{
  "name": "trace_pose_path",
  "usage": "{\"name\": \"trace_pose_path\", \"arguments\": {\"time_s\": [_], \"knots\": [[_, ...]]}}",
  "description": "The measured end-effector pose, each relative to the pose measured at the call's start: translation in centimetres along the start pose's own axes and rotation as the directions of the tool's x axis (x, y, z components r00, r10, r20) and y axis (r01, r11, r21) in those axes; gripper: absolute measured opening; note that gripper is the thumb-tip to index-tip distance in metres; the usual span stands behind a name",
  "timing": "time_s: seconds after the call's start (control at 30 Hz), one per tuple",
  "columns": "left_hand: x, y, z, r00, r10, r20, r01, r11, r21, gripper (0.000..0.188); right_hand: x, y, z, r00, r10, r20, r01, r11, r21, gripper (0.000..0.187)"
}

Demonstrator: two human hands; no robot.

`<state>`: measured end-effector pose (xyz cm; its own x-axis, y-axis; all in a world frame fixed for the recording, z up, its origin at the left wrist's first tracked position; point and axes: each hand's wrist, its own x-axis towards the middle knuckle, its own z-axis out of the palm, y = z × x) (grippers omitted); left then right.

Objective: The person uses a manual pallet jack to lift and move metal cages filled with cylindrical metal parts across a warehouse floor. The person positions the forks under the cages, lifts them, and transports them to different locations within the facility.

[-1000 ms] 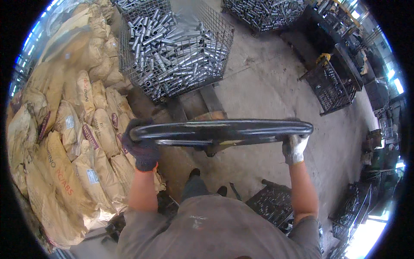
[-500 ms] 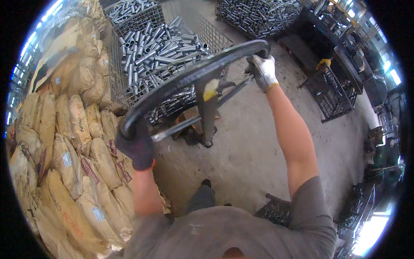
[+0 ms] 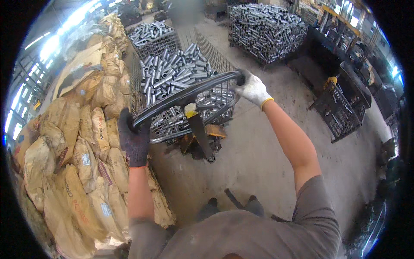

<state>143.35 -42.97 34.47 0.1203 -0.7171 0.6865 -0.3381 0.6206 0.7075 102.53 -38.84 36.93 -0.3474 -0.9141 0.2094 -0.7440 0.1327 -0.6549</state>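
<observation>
The black looped handle (image 3: 185, 96) of a pallet truck stretches across in front of me. My left hand (image 3: 134, 140), in a dark glove with an orange cuff, is closed round its left end. At the right end my right hand (image 3: 253, 90), in a white glove, grips the bend. A dark shaft (image 3: 201, 136) runs from the handle down to the truck's low orange-and-black base (image 3: 215, 131). Just beyond the handle stands a wire mesh basket (image 3: 219, 58) heaped with short metal tubes (image 3: 177, 71). The handle hides part of this basket.
Stacked brown paper sacks (image 3: 101, 134) line the left side close to my left arm. Farther back stand two more baskets of metal parts (image 3: 157, 32) (image 3: 267, 32). A dark rack (image 3: 338, 110) stands at right on the concrete floor (image 3: 276, 164).
The handle has tilted and sits lower and farther to the left at its right end, both hands still on it. The basket of tubes appears farther right in view, and my feet show more.
</observation>
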Motion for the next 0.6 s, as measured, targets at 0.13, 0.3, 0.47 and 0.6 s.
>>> {"name": "trace_pose_path", "arguments": {"time_s": [0.13, 0.3, 0.47, 0.6], "knots": [[1.1, 7.7, 1.5, 0.909, -0.051, 0.415, -0.272, 0.681, 0.680, 0.056, -2.6, -6.7, -3.8, 0.787, -0.616, -0.036, 0.566, 0.744, -0.354, 0.074], [-5.2, 14.8, 3.5, 0.978, -0.086, 0.192, -0.137, 0.430, 0.893, 0.047, -5.2, -7.2, -4.0, 0.731, -0.624, 0.276, 0.678, 0.616, -0.401, 0.029], [-21.9, 22.8, 2.2, 0.967, 0.148, 0.205, -0.248, 0.393, 0.886, 0.045, -15.4, 2.5, -9.0, 0.520, -0.725, 0.452, 0.842, 0.525, -0.126, 0.028], [-38.3, 28.9, 1.8, 0.980, 0.038, 0.193, -0.192, 0.403, 0.895, 0.041, -26.6, 12.8, -12.4, 0.400, -0.687, 0.606, 0.781, 0.602, 0.167, 0.034]]}}
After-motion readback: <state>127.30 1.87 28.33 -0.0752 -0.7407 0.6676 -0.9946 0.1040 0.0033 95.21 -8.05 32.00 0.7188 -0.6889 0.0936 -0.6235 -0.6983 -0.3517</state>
